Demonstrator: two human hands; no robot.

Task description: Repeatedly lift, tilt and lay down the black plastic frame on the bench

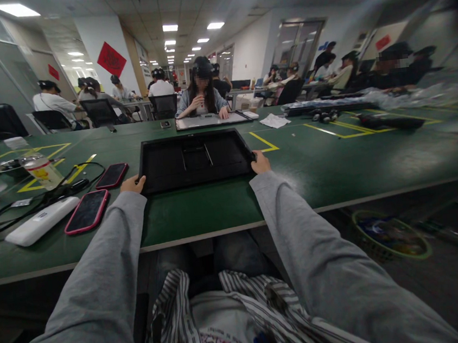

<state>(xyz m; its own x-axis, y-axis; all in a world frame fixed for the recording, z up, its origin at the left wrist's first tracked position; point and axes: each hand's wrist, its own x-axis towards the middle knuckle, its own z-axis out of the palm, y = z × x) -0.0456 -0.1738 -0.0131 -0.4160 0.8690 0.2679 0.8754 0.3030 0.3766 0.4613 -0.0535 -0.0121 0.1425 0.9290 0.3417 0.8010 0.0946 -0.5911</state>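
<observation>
A black rectangular panel (pixel 163 165), which looks like a monitor's back cover, lies on the green table in front of me. It has a raised rim and a recessed rectangle with light strips near its middle. My left hand (pixel 133 185) grips its left edge, fingers curled round the side. At the opposite short edge, my right hand (pixel 260 162) is closed on the right side, thumb on top. The far edge of the panel appears slightly lifted or thick; I cannot tell which.
Left of the panel lie two pink-cased phones (pixel 87 212), a white power bank (pixel 41 221), black cables and a bottle (pixel 42 168). Across the green table (pixel 295 181) a person (pixel 203 89) sits behind a flat panel (pixel 215 119). Plastic wrap (pixel 405 97) and dark parts lie right. A basket (pixel 391 233) stands below.
</observation>
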